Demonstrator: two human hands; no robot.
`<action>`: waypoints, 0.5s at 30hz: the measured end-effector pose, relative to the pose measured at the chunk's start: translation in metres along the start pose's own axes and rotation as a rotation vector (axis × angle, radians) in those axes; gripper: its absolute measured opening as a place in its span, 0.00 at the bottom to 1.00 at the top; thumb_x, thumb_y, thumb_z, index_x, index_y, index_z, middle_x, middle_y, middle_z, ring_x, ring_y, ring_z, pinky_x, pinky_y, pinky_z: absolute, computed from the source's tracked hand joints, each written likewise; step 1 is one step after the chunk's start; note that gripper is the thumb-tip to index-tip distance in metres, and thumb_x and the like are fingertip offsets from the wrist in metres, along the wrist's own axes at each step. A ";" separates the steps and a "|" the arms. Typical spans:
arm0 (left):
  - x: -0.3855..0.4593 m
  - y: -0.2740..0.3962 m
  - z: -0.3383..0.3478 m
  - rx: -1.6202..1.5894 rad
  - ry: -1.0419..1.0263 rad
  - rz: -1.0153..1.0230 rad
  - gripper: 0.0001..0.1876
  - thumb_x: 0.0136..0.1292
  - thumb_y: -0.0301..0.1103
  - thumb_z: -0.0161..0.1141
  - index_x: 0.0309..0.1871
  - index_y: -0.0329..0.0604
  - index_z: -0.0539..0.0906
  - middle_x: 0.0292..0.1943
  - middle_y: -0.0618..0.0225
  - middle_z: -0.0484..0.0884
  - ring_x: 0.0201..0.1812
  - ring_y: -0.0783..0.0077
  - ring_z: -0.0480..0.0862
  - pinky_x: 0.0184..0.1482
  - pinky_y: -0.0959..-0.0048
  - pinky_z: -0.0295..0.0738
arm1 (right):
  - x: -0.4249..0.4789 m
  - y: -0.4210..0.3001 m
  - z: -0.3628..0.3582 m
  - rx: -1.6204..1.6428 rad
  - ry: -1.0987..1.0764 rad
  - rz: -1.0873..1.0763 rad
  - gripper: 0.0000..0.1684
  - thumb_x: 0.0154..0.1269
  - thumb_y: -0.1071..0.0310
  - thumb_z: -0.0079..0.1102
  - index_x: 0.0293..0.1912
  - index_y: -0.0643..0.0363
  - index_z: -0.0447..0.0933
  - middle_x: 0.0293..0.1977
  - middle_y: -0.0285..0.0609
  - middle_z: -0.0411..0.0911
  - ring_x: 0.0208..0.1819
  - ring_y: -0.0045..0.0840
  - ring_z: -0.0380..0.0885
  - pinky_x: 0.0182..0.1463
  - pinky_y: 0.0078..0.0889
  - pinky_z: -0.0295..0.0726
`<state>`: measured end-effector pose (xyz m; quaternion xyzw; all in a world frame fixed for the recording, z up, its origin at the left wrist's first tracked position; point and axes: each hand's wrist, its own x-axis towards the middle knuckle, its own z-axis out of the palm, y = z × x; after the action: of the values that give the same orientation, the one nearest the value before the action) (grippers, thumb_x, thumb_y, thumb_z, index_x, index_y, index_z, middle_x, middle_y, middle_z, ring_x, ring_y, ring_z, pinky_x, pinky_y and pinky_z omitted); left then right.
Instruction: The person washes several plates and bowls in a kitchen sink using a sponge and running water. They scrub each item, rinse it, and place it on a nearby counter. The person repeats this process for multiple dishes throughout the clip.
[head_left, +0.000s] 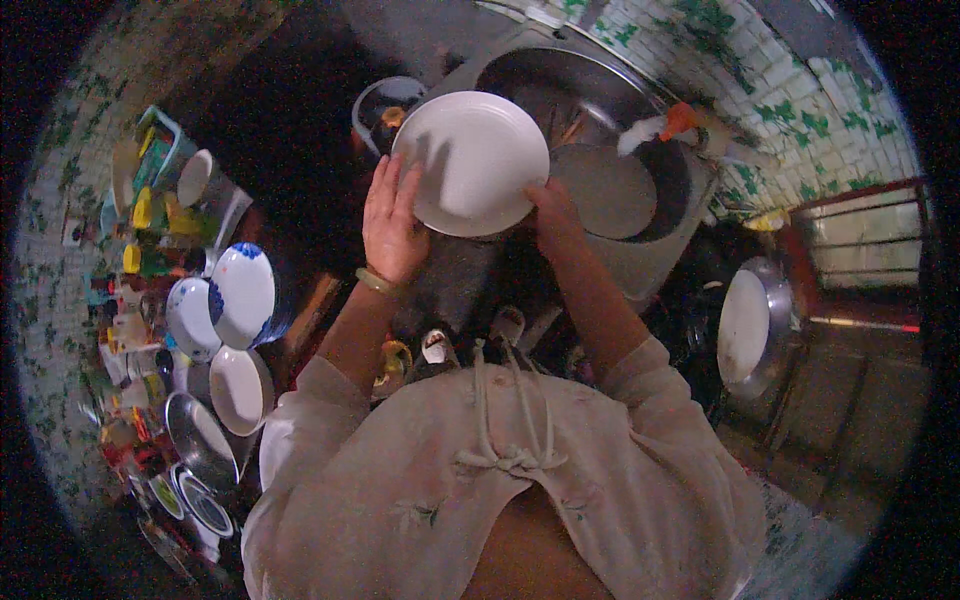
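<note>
Both hands hold a round white plate (480, 165) between them, in front of my body and left of a metal sink (517, 71). My left hand (394, 217) lies along the plate's left side, its fingers over the rim. At the lower right rim, my right hand (553, 214) grips with the thumb on top; its other fingers are hidden below. Cloudy, greyish water (607, 187) stands in the sink beside my right hand. Chopsticks (574, 127) appear to lie in the basin, though that part is blurred.
Beyond the plate is a bucket (367, 112) with something orange in it. An orange-topped faucet (679, 120) reaches over the sink. To the left stand blue-patterned bowls (244, 292), a white bowl (238, 390) and a metal basin (199, 435). A large metal pan (750, 330) is at the right.
</note>
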<state>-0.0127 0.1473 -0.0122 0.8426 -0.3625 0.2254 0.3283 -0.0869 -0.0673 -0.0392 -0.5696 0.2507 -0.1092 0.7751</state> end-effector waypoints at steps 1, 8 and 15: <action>-0.008 -0.002 -0.010 -0.016 -0.014 -0.046 0.34 0.42 0.20 0.62 0.58 0.45 0.72 0.64 0.51 0.65 0.66 0.47 0.63 0.65 0.55 0.60 | -0.001 0.004 0.005 -0.005 -0.065 -0.018 0.22 0.55 0.64 0.51 0.47 0.68 0.72 0.38 0.46 0.77 0.37 0.30 0.78 0.42 0.34 0.78; -0.073 -0.030 -0.084 0.086 0.083 -0.097 0.29 0.38 0.18 0.64 0.51 0.43 0.76 0.63 0.55 0.68 0.65 0.47 0.66 0.63 0.57 0.65 | -0.028 0.012 0.068 -0.156 -0.389 0.070 0.20 0.54 0.65 0.50 0.45 0.65 0.74 0.36 0.41 0.78 0.35 0.26 0.76 0.37 0.27 0.72; -0.138 -0.023 -0.171 0.267 0.131 -0.339 0.24 0.39 0.16 0.61 0.45 0.43 0.78 0.62 0.56 0.69 0.64 0.45 0.67 0.61 0.55 0.68 | -0.079 0.019 0.156 -0.114 -0.601 0.232 0.20 0.57 0.67 0.48 0.50 0.61 0.73 0.41 0.39 0.78 0.39 0.23 0.78 0.40 0.27 0.77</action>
<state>-0.1072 0.3455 0.0100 0.9111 -0.1603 0.2673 0.2698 -0.0766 0.1043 -0.0009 -0.5864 0.0794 0.1668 0.7887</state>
